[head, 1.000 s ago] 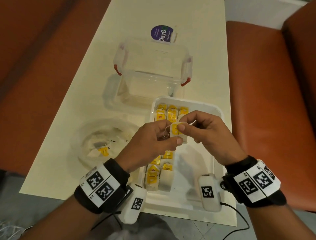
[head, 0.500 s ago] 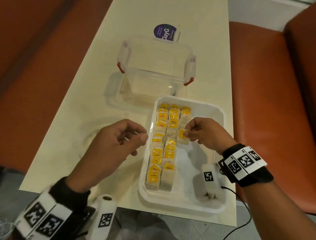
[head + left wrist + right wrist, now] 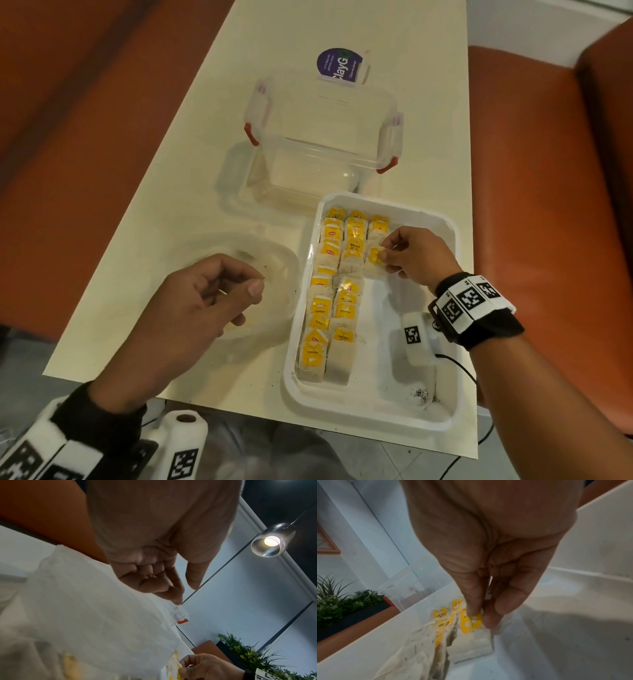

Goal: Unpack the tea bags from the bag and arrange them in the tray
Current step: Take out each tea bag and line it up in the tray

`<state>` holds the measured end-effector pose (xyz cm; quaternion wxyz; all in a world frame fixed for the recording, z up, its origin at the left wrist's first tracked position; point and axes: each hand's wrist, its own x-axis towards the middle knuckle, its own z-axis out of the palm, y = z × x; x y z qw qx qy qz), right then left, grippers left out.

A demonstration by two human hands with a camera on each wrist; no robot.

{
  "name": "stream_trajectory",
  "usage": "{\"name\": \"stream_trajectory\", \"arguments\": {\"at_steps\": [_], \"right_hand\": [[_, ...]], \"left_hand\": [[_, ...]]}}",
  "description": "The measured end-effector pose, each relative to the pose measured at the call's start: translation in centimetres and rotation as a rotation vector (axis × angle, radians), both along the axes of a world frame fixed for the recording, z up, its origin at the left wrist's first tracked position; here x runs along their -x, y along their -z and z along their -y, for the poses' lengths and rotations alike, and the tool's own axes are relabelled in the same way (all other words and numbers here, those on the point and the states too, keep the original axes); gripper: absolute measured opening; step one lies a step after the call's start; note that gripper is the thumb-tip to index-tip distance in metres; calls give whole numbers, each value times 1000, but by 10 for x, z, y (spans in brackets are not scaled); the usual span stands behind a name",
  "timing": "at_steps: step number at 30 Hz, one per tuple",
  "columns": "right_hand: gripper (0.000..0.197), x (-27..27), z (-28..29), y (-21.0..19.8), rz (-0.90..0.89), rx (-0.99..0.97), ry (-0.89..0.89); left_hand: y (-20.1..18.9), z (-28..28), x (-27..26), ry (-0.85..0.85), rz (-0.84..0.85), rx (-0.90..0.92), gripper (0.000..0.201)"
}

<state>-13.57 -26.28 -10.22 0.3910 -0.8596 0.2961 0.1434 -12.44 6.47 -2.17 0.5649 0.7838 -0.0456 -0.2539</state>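
Orange upholstered seating is flanking a long cream-coloured counter (image 3: 191,178) on both sides, with a pale wall, a hanging lamp and a green plant showing in the wrist views. At the far end a clear plastic storage box with red clip latches (image 3: 322,137) is standing open, beside a purple round label. Nearer, a white rectangular plastic tray (image 3: 442,387) is holding 2 long rows of yellow-tagged paper tea bags (image 3: 322,308) and a 3rd, short row at its far end. A crumpled transparent plastic bag (image 3: 270,274) is lying just left of the tray, partly under the left hand; what remains inside cannot be told.

1 second ago both hands were meeting above the tray on a single bag; now they are apart. The right hand (image 3: 416,255) is pinching a yellow-tagged tea bag (image 3: 471,622) between thumb and fingertips, lowering it against the tray floor at the end of the 3rd row, touching its neighbours. The left hand (image 3: 202,308) is hovering over the transparent bag, fingers loosely curled, thumb near forefinger, gripping nothing that shows. That likely means this bag is nearly placed and the left hand is going for the next.
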Motion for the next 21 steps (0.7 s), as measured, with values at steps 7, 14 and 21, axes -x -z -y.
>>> {"name": "stream_trajectory", "arguments": {"at_steps": [7,14,21], "right_hand": [[13,1,-2,-3,25,5,41],[13,13,-23,-31,159,173,-25],[31,9,-121,-67,280,254,-550]], "left_hand": [[15,-24,-24,109,269,-485,9],[38,-43,-30,509,525,-867,17],[46,-45,-27,565,445,-881,21]]}}
